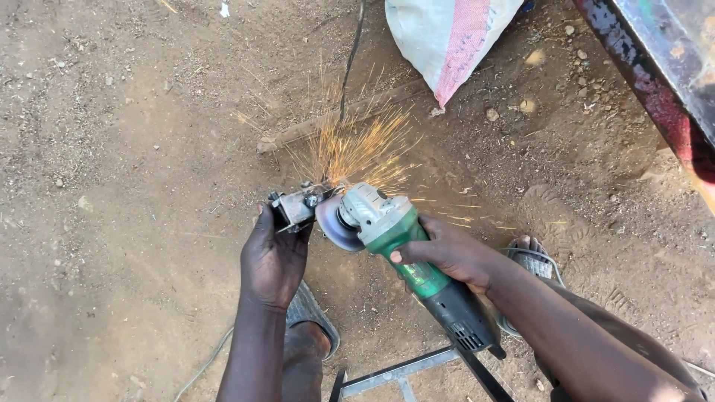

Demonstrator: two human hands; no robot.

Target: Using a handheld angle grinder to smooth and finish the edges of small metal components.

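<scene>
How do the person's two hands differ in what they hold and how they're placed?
The left hand grips a small metal piece; the right hand wraps the green angle grinder. The left hand reaches straight forward; the right hand comes in slanted from the right. Both are bare and close to the sparks.

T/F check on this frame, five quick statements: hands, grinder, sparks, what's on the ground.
1. The right hand grips a green and black angle grinder. True.
2. The left hand is empty. False: it holds a small metal piece against the grinder's disc.
3. Sparks fly up the picture from the disc, away from the person. True.
4. The work is done on a wooden bench. False: it is held in the hand above bare dirt ground.
5. A blue bucket lies at the top of the view. False: a white and pink woven sack lies there.
</scene>
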